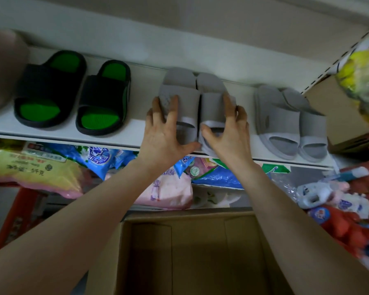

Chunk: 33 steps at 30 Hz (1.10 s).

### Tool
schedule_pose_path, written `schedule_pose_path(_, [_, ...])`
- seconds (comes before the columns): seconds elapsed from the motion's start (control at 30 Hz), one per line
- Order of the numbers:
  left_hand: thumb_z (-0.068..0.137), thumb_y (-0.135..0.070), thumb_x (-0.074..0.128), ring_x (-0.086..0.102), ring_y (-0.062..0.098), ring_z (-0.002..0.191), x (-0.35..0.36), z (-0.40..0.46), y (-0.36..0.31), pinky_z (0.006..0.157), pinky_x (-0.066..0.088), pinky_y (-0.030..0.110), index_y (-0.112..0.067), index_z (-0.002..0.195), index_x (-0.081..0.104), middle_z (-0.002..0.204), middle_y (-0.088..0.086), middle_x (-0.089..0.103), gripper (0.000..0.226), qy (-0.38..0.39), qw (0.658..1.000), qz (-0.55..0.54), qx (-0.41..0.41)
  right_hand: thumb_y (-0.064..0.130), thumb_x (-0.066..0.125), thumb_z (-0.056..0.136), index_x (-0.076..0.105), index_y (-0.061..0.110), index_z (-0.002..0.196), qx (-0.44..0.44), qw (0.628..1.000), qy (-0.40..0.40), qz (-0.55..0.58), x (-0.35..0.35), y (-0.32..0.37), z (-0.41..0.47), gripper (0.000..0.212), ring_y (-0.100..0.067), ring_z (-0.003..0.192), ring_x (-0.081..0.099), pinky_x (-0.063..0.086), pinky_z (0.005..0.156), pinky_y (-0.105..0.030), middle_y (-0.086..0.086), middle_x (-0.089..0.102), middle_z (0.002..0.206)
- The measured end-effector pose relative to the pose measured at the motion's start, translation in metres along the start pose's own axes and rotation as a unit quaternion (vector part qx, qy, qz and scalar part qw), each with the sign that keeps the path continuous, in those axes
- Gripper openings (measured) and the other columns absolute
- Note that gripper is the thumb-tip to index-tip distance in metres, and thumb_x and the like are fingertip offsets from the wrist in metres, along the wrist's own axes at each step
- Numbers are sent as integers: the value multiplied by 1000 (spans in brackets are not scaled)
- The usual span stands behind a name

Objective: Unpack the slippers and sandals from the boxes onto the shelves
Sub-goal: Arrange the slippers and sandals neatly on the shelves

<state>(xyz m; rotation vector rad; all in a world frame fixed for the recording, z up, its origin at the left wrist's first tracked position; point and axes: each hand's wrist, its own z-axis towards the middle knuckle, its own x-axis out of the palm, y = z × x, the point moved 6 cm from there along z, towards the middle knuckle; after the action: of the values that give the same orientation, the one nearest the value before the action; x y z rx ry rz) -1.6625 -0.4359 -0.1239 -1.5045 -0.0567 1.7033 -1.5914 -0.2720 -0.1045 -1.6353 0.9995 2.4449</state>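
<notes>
A pair of grey slippers (pixel 190 96) lies on the white shelf (pixel 136 126), toes toward me. My left hand (pixel 164 133) holds the left slipper of this pair, fingers spread over its strap and thumb at its toe. My right hand (pixel 226 133) holds the right slipper (pixel 211 103) the same way. A black and green pair (pixel 73 92) sits to the left on the same shelf. A second grey pair (pixel 290 122) sits to the right. Below my arms stands an open cardboard box (pixel 190 252); nothing shows inside it.
Plastic packets (pixel 98 158) in blue, pink and yellow fill the shelf underneath. A brown carton (pixel 339 116) and a yellow bag (pixel 362 77) stand at the shelf's right end. Red and white packs (pixel 345 216) pile up at the lower right.
</notes>
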Motion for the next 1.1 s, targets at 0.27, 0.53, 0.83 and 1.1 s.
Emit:
schedule_pose_path(0.27, [87, -52, 50, 35, 44, 134, -70, -20, 28, 112, 30, 48, -6, 138, 47, 145, 25, 38, 69, -31, 996, 69, 54, 28, 59, 93, 35, 11, 150, -94, 994, -60, -10, -20, 38, -16, 64, -40, 140, 33, 36, 112, -46, -25, 31, 151])
schedule_pose_path(0.53, [80, -54, 54, 39, 47, 128, -165, -14, 160, 108, 34, 53, -4, 140, 43, 140, 27, 41, 79, -74, 987, 141, -8, 30, 57, 93, 32, 16, 151, -162, 983, 53, 63, 62, 167, -37, 65, -40, 133, 42, 41, 106, -44, -21, 37, 148])
schedule_pose_path(0.83, [78, -52, 68, 31, 51, 133, -162, 7, 216, 109, 31, 52, -20, 154, 11, 153, 30, 15, 100, 29, 995, 78, -59, 37, 58, 91, 19, 31, 155, -66, 991, 114, 20, 119, 227, -6, 75, -42, 126, 47, 44, 100, -40, -15, 21, 156])
schedule_pose_path(1.1, [71, -55, 49, 42, 51, 121, -162, -6, 202, 99, 39, 53, -12, 150, 27, 147, 32, 27, 92, 7, 1000, 25, 3, 27, 63, 79, 34, 23, 149, -77, 993, 78, 43, 111, 232, -25, 75, -35, 117, 54, 44, 94, -34, -11, 35, 146])
